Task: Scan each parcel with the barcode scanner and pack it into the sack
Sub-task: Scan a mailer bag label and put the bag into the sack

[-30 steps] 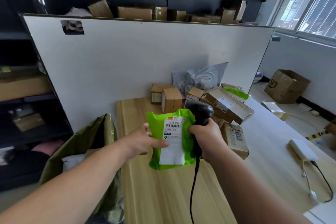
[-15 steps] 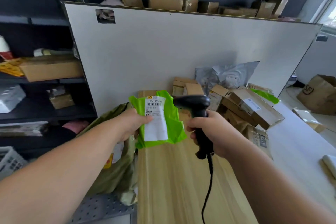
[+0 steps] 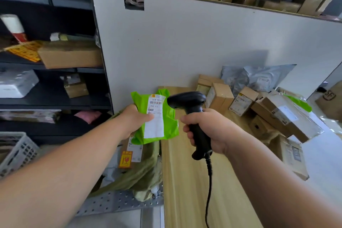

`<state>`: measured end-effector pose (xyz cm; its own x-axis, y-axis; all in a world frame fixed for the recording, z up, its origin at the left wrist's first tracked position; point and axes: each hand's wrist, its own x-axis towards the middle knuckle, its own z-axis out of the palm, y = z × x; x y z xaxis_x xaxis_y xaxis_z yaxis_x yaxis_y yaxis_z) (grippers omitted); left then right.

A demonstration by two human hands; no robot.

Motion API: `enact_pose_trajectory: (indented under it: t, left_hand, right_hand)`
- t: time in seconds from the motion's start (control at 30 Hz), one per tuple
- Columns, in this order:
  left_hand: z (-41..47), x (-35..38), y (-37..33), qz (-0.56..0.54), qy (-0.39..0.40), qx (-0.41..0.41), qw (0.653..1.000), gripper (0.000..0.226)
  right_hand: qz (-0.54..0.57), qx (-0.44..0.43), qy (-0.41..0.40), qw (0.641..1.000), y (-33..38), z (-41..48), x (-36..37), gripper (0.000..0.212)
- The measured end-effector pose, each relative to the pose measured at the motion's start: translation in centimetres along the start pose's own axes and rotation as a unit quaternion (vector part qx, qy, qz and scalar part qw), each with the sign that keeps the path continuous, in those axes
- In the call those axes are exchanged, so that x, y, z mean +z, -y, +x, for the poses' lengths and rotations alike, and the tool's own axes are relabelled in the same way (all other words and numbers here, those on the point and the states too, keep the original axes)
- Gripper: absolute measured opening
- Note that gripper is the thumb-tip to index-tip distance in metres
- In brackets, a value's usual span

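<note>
— How far along?

— About the middle, by the look. Nearest, lower centre: bare table (image 3: pixel 185 190), crossed by the scanner cable. Left of it, the sack (image 3: pixel 146 174), open, with at least one labelled box (image 3: pixel 136 151) already inside. Counted as packed, then: one or more.

— And the hands?

— Centre of frame. Left hand (image 3: pixel 137 118) grasping the green parcel (image 3: pixel 157 126), thumb on the white label, label side toward the camera. Held up above the sack and the left edge of the table. Right hand (image 3: pixel 207 131) wrapped around the handle of the scanner (image 3: pixel 187 101), with the head just beside the parcel's right edge and aimed left at it.

— Scanned already?

— Cannot tell; no beam or light visible. Judged to be at the scan or just after. After that, only a drop into the sack below.

— Much left?

— Yes, much. Farther, right of centre: a pile (image 3: pixel 277 114) of brown boxes and a grey mailer (image 3: pixel 259 77), on the table against the white board (image 3: pixel 185 42). Not in the sack yet. Probably all to scan and pack, one by one.
</note>
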<state>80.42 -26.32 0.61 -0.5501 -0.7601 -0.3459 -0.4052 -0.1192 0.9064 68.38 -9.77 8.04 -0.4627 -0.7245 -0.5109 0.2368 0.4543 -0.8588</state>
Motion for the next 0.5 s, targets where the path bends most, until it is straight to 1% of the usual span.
enact_pose_trajectory:
  t: [0.1, 0.2, 0.27, 0.33, 0.4, 0.5]
  left_hand:
    - [2.1, -2.8, 1.8, 0.002, -0.015, -0.006, 1.0, 0.029]
    - [4.2, -5.8, 4.4, 0.045, -0.04, -0.022, 0.998, 0.023]
    - [5.6, -7.5, 6.4, 0.065, -0.055, -0.038, 0.996, 0.024]
    - [6.4, -8.7, 8.0, 0.094, -0.076, -0.055, 0.991, 0.032]
    - [7.5, -9.5, 9.8, 0.129, -0.094, -0.076, 0.984, 0.046]
    - [9.1, -10.0, 12.5, 0.173, -0.092, -0.095, 0.976, 0.052]
  right_hand:
    - [0.001, -0.001, -0.003, 1.0, -0.1, 2.2, 2.2, 0.01]
    - [-0.012, 0.011, -0.002, 1.0, -0.7, 4.6, 4.5, 0.011]
    - [-0.025, 0.028, -0.007, 0.999, -1.6, 6.4, 6.1, 0.009]
    - [-0.04, 0.042, -0.008, 0.998, -2.6, 8.2, 7.5, 0.011]
    - [-0.048, 0.055, -0.009, 0.997, -3.6, 9.9, 8.7, 0.011]
    - [-0.06, 0.078, -0.02, 0.995, -5.2, 12.2, 10.0, 0.011]
